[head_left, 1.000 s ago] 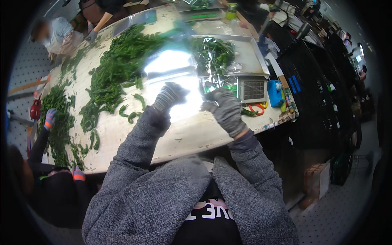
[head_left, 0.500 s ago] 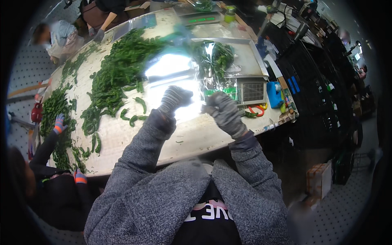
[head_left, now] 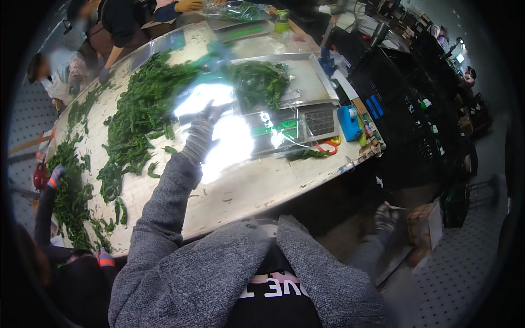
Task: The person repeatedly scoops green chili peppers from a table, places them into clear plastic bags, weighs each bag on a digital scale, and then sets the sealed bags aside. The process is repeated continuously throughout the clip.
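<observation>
Reaching forward over the table (head_left: 229,199), the left hand (head_left: 203,124), in a grey knit glove, lies on a clear plastic bag (head_left: 221,134) spread near the middle of the worktop; glare hides whether the fingers pinch the film or only press on it. The right hand (head_left: 387,216) hangs low off the near right edge, blurred, so I cannot tell its grip. The bag looks thin, limp and slippery, likely to cling and crumple, so its open rim seems the best place to take hold. Just beyond it, toward the right edge, a scale (head_left: 298,117) carries a filled bag of green peppers (head_left: 260,82) on its tray. Loose peppers (head_left: 139,117) are heaped along the left side, with other people working at the far left corner.
</observation>
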The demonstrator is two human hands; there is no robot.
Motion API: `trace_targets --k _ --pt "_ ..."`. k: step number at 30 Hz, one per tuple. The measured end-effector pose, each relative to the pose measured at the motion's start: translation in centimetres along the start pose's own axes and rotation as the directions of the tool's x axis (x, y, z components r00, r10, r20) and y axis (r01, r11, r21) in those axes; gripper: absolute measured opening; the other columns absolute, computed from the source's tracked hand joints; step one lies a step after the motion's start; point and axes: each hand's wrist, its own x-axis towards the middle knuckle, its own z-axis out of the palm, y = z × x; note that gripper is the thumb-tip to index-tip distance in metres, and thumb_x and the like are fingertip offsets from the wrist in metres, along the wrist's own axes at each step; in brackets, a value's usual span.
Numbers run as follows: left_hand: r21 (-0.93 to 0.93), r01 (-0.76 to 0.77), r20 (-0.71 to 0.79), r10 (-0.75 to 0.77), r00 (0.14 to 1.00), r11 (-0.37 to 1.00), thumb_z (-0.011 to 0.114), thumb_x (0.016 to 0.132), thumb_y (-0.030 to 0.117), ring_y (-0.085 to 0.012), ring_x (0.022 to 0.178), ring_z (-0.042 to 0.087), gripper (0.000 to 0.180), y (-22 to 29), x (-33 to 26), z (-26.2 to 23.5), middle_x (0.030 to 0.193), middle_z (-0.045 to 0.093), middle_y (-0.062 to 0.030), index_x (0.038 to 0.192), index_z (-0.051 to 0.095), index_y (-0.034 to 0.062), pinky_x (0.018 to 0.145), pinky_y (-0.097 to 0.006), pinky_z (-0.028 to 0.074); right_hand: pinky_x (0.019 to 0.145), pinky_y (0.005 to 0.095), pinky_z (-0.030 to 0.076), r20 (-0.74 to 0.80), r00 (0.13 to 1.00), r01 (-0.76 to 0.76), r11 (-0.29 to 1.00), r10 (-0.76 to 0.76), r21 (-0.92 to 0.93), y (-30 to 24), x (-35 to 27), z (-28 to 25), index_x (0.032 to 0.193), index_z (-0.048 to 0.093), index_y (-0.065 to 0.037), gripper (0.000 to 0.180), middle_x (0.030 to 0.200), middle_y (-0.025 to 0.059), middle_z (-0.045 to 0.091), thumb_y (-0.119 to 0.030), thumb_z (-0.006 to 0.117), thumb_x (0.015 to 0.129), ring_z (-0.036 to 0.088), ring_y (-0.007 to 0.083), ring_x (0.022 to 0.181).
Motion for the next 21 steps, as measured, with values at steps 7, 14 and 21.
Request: trace_targets --k 7,14,21 --pt "0.065 -0.401 -0.147 0.407 0.902 0.914 0.068 0.057 0.006 -0.0276 0.105 0.05 0.037 -0.3 1.5 0.7 0.106 0.057 -0.0046 0.092 0.058 0.0112 0.084 -0.038 0.041 0.067 0.0248 0.044 -0.146 0.909 -0.016 0.317 -0.391 -0.948 20.3 17.5 8.2 0.112 0.048 -0.003 0.041 0.09 0.0066 0.055 -0.015 0.062 0.076 0.051 0.0121 0.076" --pt "-0.065 -0.352 -0.24 0.328 0.914 0.934 0.068 0.061 0.006 -0.0242 0.094 0.056 0.032 -1.7 1.7 0.4 0.095 0.061 -0.0047 0.092 0.058 0.01 0.08 -0.036 0.046 0.089 0.0288 0.04 0.528 0.848 0.529 -0.027 0.045 -0.848 27.9 26.8 13.7 0.111 0.05 -0.004 0.039 0.111 0.0097 0.05 -0.007 0.062 0.073 0.048 0.0192 0.103" --pt "-0.438 -0.318 -0.354 0.164 0.921 0.841 0.06 0.076 0.005 -0.0184 0.082 0.06 0.011 1.3 9.8 -8.2 0.086 0.063 -0.0088 0.087 0.063 0.0037 0.074 -0.03 0.048 0.074 0.0206 0.044 0.734 0.679 0.731 -0.066 -0.022 -0.679 26.8 30.8 28.8 0.094 0.058 -0.004 0.014 0.086 0.0012 0.06 -0.005 0.057 0.081 0.054 0.008 0.078"
